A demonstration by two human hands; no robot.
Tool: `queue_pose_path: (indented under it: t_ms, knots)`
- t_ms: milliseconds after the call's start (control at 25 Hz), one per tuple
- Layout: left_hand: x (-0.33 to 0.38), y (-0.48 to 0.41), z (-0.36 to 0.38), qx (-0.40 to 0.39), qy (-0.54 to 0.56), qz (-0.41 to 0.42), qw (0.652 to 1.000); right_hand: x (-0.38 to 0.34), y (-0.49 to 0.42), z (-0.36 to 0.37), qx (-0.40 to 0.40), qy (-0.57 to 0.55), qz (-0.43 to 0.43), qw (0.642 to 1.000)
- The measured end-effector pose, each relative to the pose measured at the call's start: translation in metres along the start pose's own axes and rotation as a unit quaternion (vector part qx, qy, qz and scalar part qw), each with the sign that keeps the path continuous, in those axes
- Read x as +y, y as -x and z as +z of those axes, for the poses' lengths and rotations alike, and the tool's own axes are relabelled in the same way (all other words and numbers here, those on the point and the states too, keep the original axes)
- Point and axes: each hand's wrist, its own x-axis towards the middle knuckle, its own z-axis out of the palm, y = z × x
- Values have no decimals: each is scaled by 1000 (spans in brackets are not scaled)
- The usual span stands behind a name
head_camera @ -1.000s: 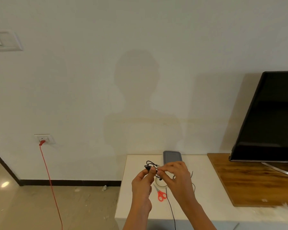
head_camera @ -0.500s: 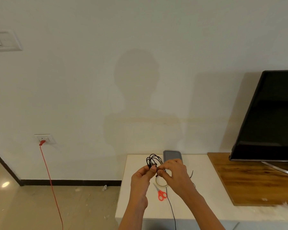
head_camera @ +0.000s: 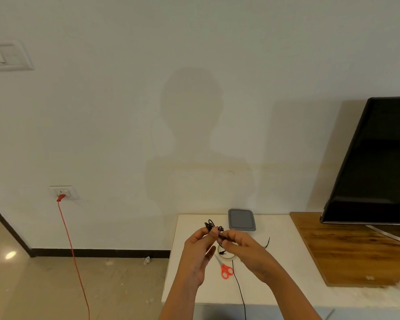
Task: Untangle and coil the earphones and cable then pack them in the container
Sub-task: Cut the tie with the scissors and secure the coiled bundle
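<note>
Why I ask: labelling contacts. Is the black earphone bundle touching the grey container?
Apart. Head view: a strip of bare table shows between the raised earphone bundle and the grey container.

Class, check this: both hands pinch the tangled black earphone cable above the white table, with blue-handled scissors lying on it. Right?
No. The head view shows the scissors have red handles, not blue. The left hand and right hand do pinch the tangled black earphone cable above the white table.

Cut off / hidden
TV (head_camera: 374, 162) clipped at 3 o'clock; tape roll (head_camera: 228, 258) partly behind right hand (head_camera: 247, 255); cable (head_camera: 239, 293) exits btm, 6 o'clock.
</note>
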Motion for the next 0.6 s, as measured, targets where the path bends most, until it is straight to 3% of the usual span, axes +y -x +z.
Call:
queue_pose_path:
  t_ms: [160,360,600]
  knots:
    - [-5,2,3,19,27,-11,999,10,-4,7,72,65,-42,994]
    - [-6,3,7,25,96,-63,993,10,-5,13,147,65,-123,979]
    - [-6,-1,9,36,144,-93,985,10,-6,21,187,-10,-81,979]
